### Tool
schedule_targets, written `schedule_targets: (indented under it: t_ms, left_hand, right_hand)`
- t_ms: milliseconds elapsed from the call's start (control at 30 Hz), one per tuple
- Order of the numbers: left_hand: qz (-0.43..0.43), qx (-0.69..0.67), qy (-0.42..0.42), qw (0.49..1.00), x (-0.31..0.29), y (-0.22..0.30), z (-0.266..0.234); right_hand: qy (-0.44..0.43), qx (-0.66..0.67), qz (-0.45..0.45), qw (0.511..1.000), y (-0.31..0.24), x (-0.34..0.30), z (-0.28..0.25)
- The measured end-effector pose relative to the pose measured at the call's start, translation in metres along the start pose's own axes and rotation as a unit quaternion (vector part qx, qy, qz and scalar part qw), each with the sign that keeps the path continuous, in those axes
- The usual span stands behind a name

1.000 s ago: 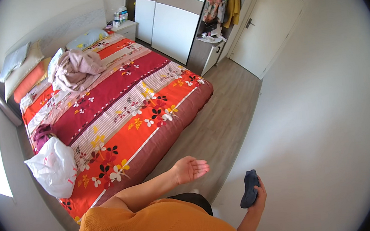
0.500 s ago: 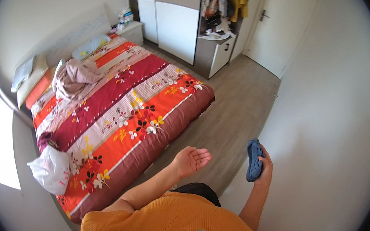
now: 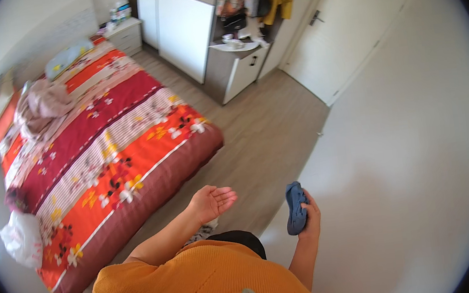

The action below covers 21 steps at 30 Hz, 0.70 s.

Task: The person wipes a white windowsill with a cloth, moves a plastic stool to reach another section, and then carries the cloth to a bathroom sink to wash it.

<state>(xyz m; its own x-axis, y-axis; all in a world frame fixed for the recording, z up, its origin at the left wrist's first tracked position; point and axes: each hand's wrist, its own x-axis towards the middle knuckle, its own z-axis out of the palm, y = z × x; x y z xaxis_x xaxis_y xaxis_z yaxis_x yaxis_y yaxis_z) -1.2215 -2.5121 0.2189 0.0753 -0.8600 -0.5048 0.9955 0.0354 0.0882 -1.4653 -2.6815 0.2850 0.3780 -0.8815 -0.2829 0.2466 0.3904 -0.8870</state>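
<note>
My right hand [image 3: 311, 219] is closed around a dark blue cloth [image 3: 296, 208], fingers wrapped round its lower part so the bunched top sticks up past my knuckles; it sits low on the right of the scene, close to my body and just beside the plain white wall [image 3: 424, 183]. The cloth looks soft and light to me, something that folds and sags rather than holds a shape, so I judge it needs no force, only a full wrap of the fingers round the gathered middle; held by a corner it would likely droop and swing. It does not look slippery or fragile. My left hand [image 3: 213, 201] is empty, palm turned up and fingers loosely spread, out in front of me over the wooden floor [image 3: 268, 137], a little apart from the cloth. Below both hands is my orange knitted top [image 3: 193, 290]. Further left lies the bed [image 3: 103, 161], its cover striped in red, orange and white with flowers, the near corner not far from my left hand. A pinkish heap of clothes [image 3: 39, 108] rests on the far part of the bed, and a white plastic bag [image 3: 23, 243] hangs at its left edge. At the far side stand a white wardrobe [image 3: 183, 22], a small cabinet [image 3: 234, 68] and a white door [image 3: 348, 29].
</note>
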Motion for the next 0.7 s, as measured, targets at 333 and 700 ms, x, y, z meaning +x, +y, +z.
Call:
schedule_targets:
  t_ms: [333,700]
  left_hand:
    - [-0.005,0.095,-0.041,0.995,0.251,0.066,0.184]
    - [0.038,-0.031,-0.021,0.999,0.503,0.066,0.292]
  right_hand:
    - [0.083,0.017,-0.027,0.996,-0.103,0.212,-0.041]
    - [-0.048,0.057,-0.02,0.997,-0.208,0.561,-0.098]
